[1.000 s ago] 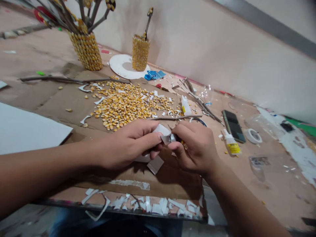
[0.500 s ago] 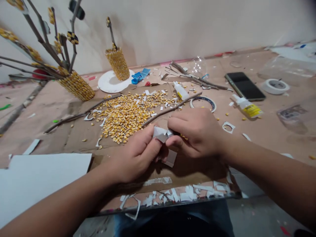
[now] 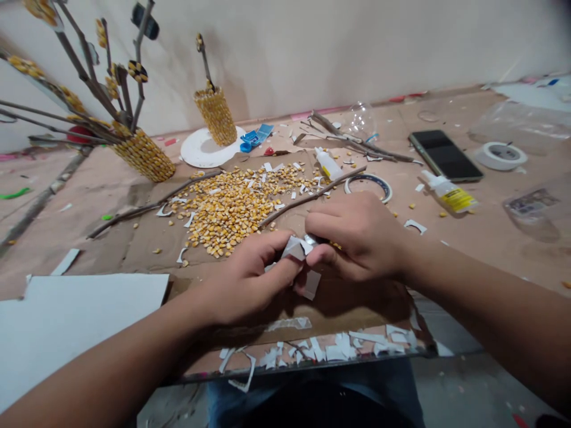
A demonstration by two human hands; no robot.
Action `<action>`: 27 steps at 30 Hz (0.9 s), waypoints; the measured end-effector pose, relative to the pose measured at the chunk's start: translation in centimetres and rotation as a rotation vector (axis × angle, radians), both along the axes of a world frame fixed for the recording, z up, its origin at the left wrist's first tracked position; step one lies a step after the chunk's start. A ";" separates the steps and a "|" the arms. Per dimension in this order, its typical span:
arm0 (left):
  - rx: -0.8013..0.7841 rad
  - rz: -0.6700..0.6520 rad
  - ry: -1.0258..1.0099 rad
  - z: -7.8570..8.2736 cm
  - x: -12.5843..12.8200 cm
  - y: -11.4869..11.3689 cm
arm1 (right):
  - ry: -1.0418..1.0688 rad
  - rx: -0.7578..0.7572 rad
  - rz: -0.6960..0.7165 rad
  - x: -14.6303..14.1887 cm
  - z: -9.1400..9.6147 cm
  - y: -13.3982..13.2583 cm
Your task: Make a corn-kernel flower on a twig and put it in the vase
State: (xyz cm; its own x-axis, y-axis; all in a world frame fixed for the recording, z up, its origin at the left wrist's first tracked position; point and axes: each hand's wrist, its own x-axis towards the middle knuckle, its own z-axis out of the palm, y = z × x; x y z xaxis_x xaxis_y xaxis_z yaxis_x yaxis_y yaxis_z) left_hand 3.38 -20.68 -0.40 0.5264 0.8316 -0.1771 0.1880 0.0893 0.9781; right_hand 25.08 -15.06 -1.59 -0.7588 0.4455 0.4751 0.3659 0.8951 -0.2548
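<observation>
The small piece of thin white card (image 3: 293, 248) was between the two bare hands, over the brown cardboard sheet (image 3: 370, 304) that covered a part of the pinkish-brown counter (image 3: 468, 255). In my judgement it was very light, and stiff enough to keep its shape, but it could be creased or torn if somebody pressed it too strongly. Its surface was probably dry and smooth, only a little slippery. A good place to take hold of it seemed to be the side near the left hand (image 3: 250, 276), away from the small silvery metal tool (image 3: 311, 239).

The white card looked pale and angular, with a pointed corner which reached close to the metal tool. Just below it showed another piece of greyish-white card (image 3: 312, 285); I could not tell whether this one was also held or was lying down.

The fingers of the left hand were pinched together on the white card, with the thumb on top. The fingers of the right hand (image 3: 357, 238) were curled around the metal tool, of which only a shiny end was visible. Beyond the hands lay a wide heap of yellow corn kernels (image 3: 232, 214)
</observation>
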 end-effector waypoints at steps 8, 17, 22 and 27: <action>-0.164 0.237 -0.209 -0.3 0.1 0.5 | 0.080 0.040 -0.061 0.4 -0.3 0.9; -0.112 0.170 -0.266 0.0 0.3 0.2 | 0.048 0.034 -0.025 0.4 -0.3 0.6; -0.063 0.119 -0.269 -0.4 -0.1 0.1 | 0.048 0.053 -0.008 0.3 -0.1 0.5; 0.037 0.072 -0.135 -0.8 -0.4 0.0 | 0.038 0.059 0.032 0.2 0.0 0.4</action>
State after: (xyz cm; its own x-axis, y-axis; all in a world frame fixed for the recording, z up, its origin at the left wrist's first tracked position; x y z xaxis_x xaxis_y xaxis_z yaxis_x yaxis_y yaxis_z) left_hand 2.99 -20.72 -1.15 0.4821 0.8727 -0.0772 0.0489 0.0612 0.9969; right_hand 25.25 -14.61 -1.58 -0.7532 0.3915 0.5285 0.3279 0.9201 -0.2144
